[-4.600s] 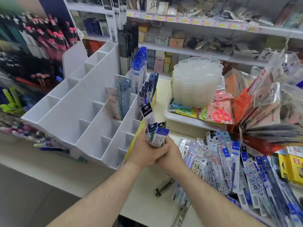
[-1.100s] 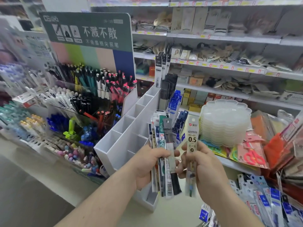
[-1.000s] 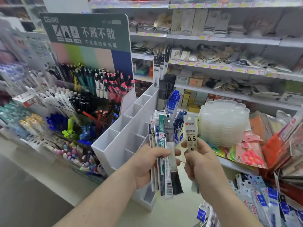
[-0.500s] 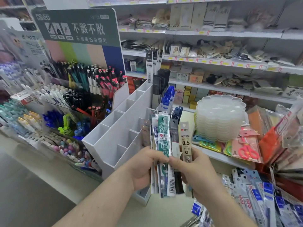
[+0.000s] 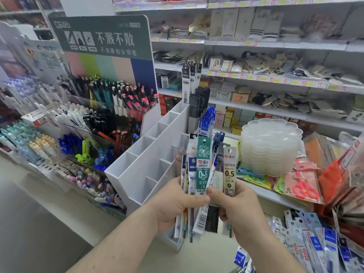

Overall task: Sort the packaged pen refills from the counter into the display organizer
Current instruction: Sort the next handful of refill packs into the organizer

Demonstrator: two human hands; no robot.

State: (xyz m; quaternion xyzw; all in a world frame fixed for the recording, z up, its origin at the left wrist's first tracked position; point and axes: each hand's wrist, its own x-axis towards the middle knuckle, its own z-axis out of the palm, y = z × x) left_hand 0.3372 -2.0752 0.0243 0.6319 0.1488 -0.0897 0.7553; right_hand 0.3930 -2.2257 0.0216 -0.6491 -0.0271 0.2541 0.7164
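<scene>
My left hand (image 5: 178,204) grips a fanned bundle of packaged pen refills (image 5: 201,170), held upright in front of me; a green GR7517 pack faces me. My right hand (image 5: 239,203) holds a grey refill pack marked GR7912 0.5 (image 5: 229,172) and its fingers touch the bundle's right side. Just behind the hands stands the white stepped display organizer (image 5: 145,160), its left compartments bare, with black and blue refill packs (image 5: 205,121) standing in its far right slots. More refill packs (image 5: 315,245) lie on the counter at lower right.
A pen display rack with a green sign (image 5: 102,34) stands left of the organizer. A stack of translucent flower-shaped trays (image 5: 269,146) and packaged scissors (image 5: 303,186) sit to the right. Stocked shelves fill the background.
The hands lifted the bundle from low near the counter to upright. Over the last second my right hand brought the grey 0.5 pack back against the bundle's right side.
</scene>
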